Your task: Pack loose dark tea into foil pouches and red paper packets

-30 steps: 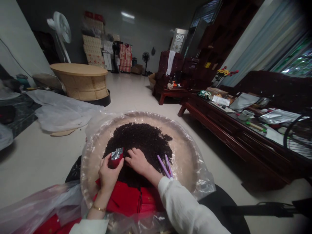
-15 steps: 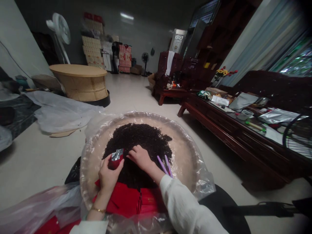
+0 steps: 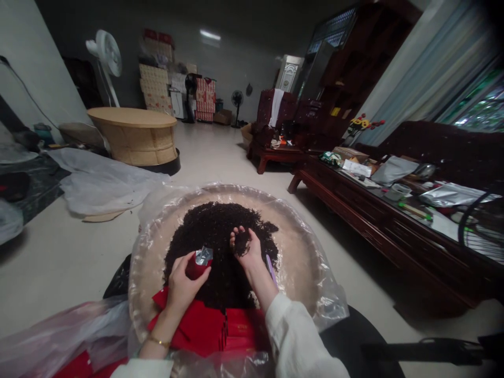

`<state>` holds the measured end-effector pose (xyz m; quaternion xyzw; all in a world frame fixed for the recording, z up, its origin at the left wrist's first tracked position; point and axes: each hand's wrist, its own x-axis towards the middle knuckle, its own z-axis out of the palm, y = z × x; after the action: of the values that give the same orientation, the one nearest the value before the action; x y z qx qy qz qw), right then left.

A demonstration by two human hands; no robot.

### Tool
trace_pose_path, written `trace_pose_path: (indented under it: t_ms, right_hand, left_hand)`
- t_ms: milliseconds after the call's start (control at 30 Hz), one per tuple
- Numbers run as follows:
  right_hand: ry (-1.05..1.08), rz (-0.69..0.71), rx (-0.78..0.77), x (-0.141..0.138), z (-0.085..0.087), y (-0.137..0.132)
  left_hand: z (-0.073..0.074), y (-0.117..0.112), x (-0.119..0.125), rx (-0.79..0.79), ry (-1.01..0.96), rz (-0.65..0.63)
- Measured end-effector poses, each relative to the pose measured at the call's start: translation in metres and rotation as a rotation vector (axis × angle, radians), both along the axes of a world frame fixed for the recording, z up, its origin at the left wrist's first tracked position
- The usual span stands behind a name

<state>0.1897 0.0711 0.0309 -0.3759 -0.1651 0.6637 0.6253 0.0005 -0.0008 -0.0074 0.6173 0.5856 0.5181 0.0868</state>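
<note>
My left hand (image 3: 181,286) grips a small red packet (image 3: 196,266) whose silver-lined mouth faces up. Cupped palm up, my right hand (image 3: 252,258) holds a small clump of loose dark leaves, which look like tea (image 3: 241,242). Both hands are over a wide, round, plastic-lined tray (image 3: 305,247). A large heap of the same dark leaves (image 3: 216,220) covers its middle. Flat red packets (image 3: 200,328) lie at the near edge, below my wrists. A purple handle (image 3: 271,268) shows beside my right forearm, which partly hides it.
To the right runs a long dark wooden table (image 3: 354,205) with papers and silver bags on it. A round woven stand (image 3: 134,136) and crumpled plastic sheeting (image 3: 102,181) are at the left. A black bar (image 3: 421,344) extends in from the lower right.
My right hand has turned from palm down over the heap to palm up, with leaves in it, and moved right. My left hand has shifted slightly right with the packet.
</note>
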Motion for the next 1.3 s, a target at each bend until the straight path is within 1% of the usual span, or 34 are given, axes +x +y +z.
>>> trace_pose_path:
  t_ms: [67, 167, 367, 500, 633, 767, 933, 1000, 1067, 1133, 1167, 1233, 1300]
  right_hand:
    - [0.034, 0.021, 0.038, -0.001, 0.001, -0.002]
    - [0.053, 0.005, 0.066, -0.007, 0.005, -0.005]
    - [0.028, -0.057, 0.120, -0.024, 0.018, -0.008]
    - [-0.028, -0.054, 0.191, -0.042, 0.026, -0.017]
    - [-0.142, 0.041, 0.317, -0.057, 0.035, -0.028]
    - [-0.280, 0.153, 0.434, -0.059, 0.043, -0.037]
    - [-0.361, 0.301, 0.452, -0.055, 0.044, -0.047]
    - [-0.370, 0.319, 0.456, -0.052, 0.042, -0.048]
    - [-0.417, 0.298, 0.458, -0.046, 0.042, -0.046]
    - [-0.580, 0.261, 0.464, -0.034, 0.041, -0.043]
    - [-0.722, 0.246, 0.484, -0.027, 0.041, -0.042]
    - [-1.108, 0.254, 0.578, -0.013, 0.037, -0.042]
    - [-1.531, 0.340, 0.711, 0.000, 0.028, -0.047]
  left_hand:
    - [-0.001, 0.000, 0.001, 0.002, 0.017, -0.028]
    - [-0.003, -0.001, 0.003, -0.007, 0.031, -0.061]
    - [-0.006, -0.002, 0.009, -0.073, 0.022, -0.119]
    - [-0.008, -0.003, 0.011, -0.101, 0.025, -0.133]
    - [-0.010, -0.002, 0.011, -0.117, 0.025, -0.121]
    - [-0.010, -0.001, 0.010, -0.139, 0.019, -0.087]
    - [-0.008, 0.000, 0.008, -0.163, 0.020, -0.044]
    - [-0.008, 0.000, 0.007, -0.166, 0.022, -0.033]
    - [-0.007, 0.001, 0.006, -0.164, 0.016, -0.015]
    - [-0.005, 0.002, 0.003, -0.160, -0.003, 0.022]
    - [-0.003, 0.003, 0.001, -0.162, -0.021, 0.048]
    - [0.003, 0.004, -0.004, -0.178, -0.069, 0.109]
    - [0.010, 0.007, -0.010, -0.195, -0.129, 0.183]
